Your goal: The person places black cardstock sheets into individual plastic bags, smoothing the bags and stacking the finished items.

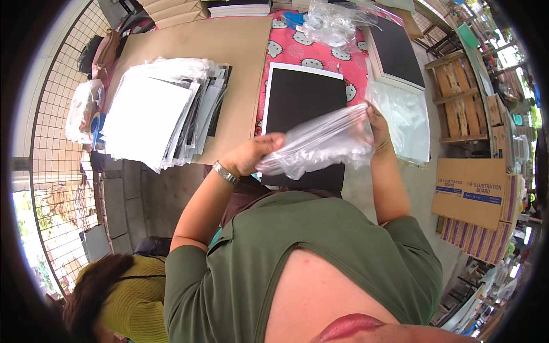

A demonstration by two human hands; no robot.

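A clear plastic bag is stretched between my two hands, creased and blurred in its lower part. My left hand, with a metal watch on its wrist, closes on the bag's left end. At the other end, my right hand pinches its upper right corner. Beneath the bag lies a black board with a white sheet edge showing along its top and left side. To the left, a fanned pile of sleeved white and black sheets rests on a brown board.
Crumpled clear plastic lies at the back on the pink patterned cloth. At right are a stack of black boards and clear sleeves. Cardboard boxes and a wooden pallet stand farther right. Another person is at lower left.
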